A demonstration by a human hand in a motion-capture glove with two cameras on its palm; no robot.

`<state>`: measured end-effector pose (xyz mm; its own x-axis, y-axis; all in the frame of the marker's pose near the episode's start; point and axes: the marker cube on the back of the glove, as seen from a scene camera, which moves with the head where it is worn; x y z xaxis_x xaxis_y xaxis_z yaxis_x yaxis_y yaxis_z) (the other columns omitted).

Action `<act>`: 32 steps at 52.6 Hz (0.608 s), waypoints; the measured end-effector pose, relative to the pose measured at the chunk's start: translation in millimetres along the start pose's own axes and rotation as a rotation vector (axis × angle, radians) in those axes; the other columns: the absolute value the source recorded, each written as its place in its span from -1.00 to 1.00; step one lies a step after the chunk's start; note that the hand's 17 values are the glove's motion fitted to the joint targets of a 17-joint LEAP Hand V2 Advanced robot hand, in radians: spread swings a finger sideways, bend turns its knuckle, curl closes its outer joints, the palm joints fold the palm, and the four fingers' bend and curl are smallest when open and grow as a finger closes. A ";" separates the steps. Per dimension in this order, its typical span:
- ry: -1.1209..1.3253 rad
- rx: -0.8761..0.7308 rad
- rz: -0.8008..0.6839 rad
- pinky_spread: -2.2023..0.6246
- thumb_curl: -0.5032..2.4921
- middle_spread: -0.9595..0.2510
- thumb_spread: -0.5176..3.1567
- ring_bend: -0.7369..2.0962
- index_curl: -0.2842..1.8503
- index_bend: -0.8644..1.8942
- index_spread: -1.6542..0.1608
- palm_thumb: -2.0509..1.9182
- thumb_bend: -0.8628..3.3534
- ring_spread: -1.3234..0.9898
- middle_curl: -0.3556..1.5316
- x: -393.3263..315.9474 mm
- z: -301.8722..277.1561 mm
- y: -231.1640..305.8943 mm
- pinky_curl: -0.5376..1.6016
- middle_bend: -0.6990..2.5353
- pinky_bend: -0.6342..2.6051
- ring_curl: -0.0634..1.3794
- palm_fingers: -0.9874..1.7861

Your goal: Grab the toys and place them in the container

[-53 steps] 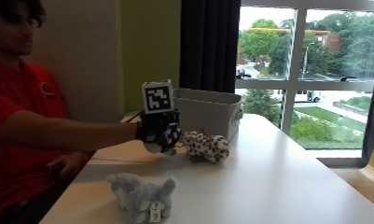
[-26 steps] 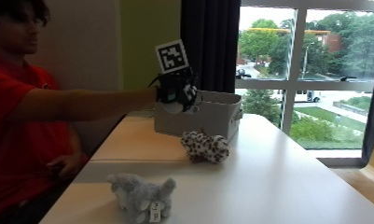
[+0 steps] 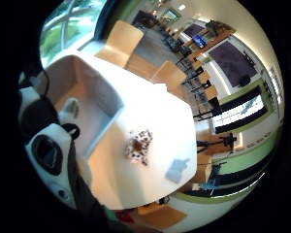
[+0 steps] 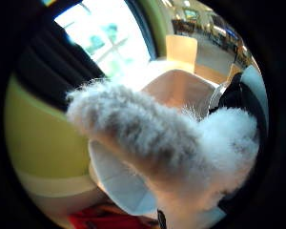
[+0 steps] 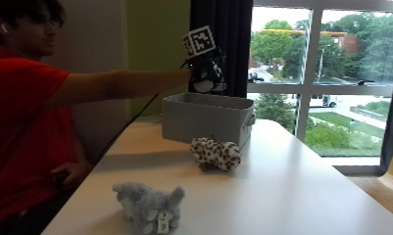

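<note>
While over container (image 5: 206, 117), hand (image 5: 206, 73) gripping toy (image 4: 162, 143)

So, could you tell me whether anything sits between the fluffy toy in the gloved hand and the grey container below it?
Nothing visible does. The black-gloved right hand holds the white fluffy toy above the open grey fabric container, which holds one small pale object off to one side.
</note>
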<state>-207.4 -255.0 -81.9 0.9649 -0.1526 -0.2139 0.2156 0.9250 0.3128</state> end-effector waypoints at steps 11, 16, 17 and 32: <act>0.006 0.009 -0.029 0.23 0.11 0.12 -0.43 0.35 0.10 0.18 0.49 0.29 -0.59 -0.18 0.06 -38.4 5.4 -13.1 -0.11 0.04 -0.04 -0.21 0.56; -0.012 0.033 -0.028 0.23 0.13 0.12 -0.43 0.35 0.11 0.16 0.48 0.29 -0.60 -0.18 0.05 -44.5 7.8 -14.8 -0.11 0.03 -0.05 -0.22 0.55; -0.017 0.037 -0.025 0.23 0.13 0.12 -0.43 0.34 0.11 0.15 0.48 0.28 -0.60 -0.19 0.05 -46.4 8.5 -15.5 -0.11 0.04 -0.05 -0.22 0.55; -0.119 -0.089 0.006 0.23 0.13 0.04 -0.38 0.31 0.10 0.00 0.44 0.26 -0.60 -0.20 0.00 -48.9 19.4 -6.7 -0.12 -0.06 -0.03 -0.26 0.41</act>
<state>-253.1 -260.5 -55.5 0.9781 -0.1827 -0.0995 0.2012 0.9524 0.2292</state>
